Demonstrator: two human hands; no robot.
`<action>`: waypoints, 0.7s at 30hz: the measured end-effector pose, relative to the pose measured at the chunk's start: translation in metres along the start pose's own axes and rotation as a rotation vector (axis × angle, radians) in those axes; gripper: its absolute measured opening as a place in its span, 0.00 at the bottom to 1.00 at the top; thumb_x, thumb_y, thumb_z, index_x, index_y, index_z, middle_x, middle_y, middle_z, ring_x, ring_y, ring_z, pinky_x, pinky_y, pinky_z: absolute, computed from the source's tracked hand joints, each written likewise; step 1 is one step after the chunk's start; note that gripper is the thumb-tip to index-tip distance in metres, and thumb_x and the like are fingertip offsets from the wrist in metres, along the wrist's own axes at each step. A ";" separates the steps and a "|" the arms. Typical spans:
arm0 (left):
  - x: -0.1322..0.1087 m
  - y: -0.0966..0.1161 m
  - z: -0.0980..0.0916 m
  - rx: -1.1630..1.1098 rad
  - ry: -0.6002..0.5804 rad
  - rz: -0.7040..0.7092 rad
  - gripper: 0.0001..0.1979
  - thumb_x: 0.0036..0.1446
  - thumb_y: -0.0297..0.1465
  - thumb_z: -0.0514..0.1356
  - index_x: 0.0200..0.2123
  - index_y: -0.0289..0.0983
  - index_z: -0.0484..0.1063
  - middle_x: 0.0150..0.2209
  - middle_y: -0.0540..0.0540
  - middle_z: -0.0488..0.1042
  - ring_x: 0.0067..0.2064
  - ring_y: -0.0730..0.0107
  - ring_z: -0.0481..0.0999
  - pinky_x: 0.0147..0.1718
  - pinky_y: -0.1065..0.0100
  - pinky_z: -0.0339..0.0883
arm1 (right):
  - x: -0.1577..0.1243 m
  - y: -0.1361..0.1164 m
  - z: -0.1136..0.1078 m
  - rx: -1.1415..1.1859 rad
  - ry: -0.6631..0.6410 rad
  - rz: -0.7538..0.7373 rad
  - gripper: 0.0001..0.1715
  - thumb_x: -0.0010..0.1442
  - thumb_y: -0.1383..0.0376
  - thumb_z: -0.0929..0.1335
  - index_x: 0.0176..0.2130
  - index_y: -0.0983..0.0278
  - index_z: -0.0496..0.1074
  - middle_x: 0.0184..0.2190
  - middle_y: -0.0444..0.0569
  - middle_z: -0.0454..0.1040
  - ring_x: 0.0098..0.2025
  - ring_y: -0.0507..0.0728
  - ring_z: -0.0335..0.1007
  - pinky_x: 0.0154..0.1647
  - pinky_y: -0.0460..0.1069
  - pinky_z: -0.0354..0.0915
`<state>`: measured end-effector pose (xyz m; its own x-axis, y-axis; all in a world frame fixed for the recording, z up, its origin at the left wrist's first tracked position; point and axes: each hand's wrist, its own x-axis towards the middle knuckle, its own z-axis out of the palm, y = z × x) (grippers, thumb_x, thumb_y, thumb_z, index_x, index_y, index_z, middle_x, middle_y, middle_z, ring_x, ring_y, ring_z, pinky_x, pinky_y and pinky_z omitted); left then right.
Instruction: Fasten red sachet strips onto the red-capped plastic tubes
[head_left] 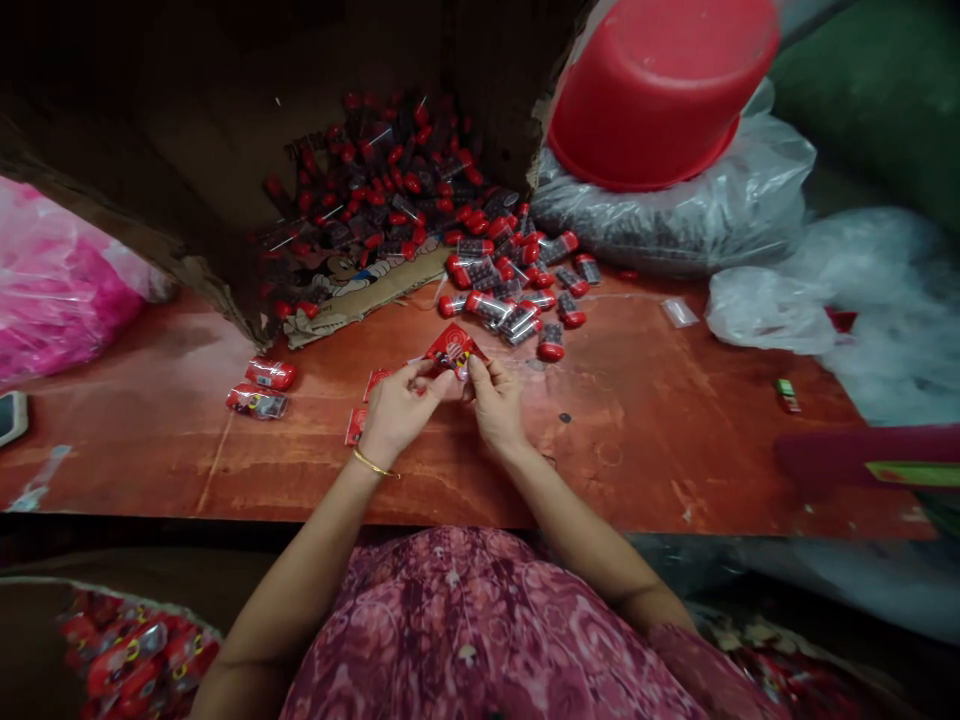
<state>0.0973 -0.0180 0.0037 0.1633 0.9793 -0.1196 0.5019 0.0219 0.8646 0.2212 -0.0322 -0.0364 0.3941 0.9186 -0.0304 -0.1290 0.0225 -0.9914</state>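
Observation:
A small red printed card (pixel 450 340) with a cartoon figure is pinched between both hands above the wooden table. My left hand (pixel 401 408) is closed on its lower left side, with a thin gold bangle on the wrist. Closed on the card's right edge is my right hand (pixel 496 402), thumb on top. Beside my left hand lie a red card (pixel 355 427) and another red piece (pixel 374 381), partly covered by the hand. Just beyond the hands are several clear containers with red ends (pixel 489 308). Two wrapped red packs (pixel 256 402) lie to the left.
A torn cardboard box (pixel 367 300) lies open at the back, with many red-ended containers spilling out. A red tub (pixel 660 90) sits on a full plastic bag (pixel 675 220). Pink bags (pixel 60 290) and a phone (pixel 11 417) are at left. A box of red packs (pixel 135 650) stands below.

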 end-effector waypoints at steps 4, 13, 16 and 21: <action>-0.001 -0.002 0.019 -0.594 -0.003 -0.237 0.23 0.37 0.50 0.65 0.25 0.35 0.71 0.17 0.53 0.67 0.18 0.78 0.65 0.15 0.76 0.55 | -0.014 0.002 0.007 -0.078 -0.055 0.009 0.20 0.56 0.48 0.61 0.25 0.60 0.60 0.18 0.39 0.60 0.18 0.48 0.54 0.21 0.45 0.57; 0.007 -0.011 0.019 -0.756 0.167 -0.429 0.22 0.29 0.43 0.71 0.19 0.33 0.69 0.15 0.54 0.68 0.16 0.83 0.64 0.15 0.79 0.55 | -0.009 0.003 -0.024 -0.334 -0.166 -0.082 0.17 0.59 0.52 0.61 0.32 0.62 0.67 0.29 0.46 0.70 0.34 0.55 0.65 0.39 0.51 0.63; 0.007 -0.013 0.013 -0.823 0.166 -0.442 0.23 0.26 0.43 0.72 0.21 0.32 0.70 0.18 0.52 0.71 0.18 0.82 0.66 0.16 0.79 0.56 | 0.006 0.001 -0.057 -0.776 -0.103 -0.253 0.24 0.53 0.52 0.67 0.43 0.65 0.69 0.45 0.58 0.70 0.48 0.65 0.61 0.50 0.58 0.57; 0.006 -0.009 0.009 -0.907 0.128 -0.477 0.21 0.30 0.41 0.72 0.23 0.33 0.70 0.19 0.53 0.72 0.18 0.81 0.68 0.16 0.78 0.58 | 0.018 0.014 -0.083 -1.214 -0.232 -0.349 0.22 0.56 0.56 0.65 0.45 0.67 0.70 0.48 0.61 0.70 0.49 0.68 0.61 0.47 0.60 0.58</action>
<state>0.1010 -0.0140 -0.0094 -0.0031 0.8417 -0.5400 -0.3468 0.5056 0.7900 0.3020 -0.0481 -0.0611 0.0565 0.9865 0.1539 0.9047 0.0146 -0.4257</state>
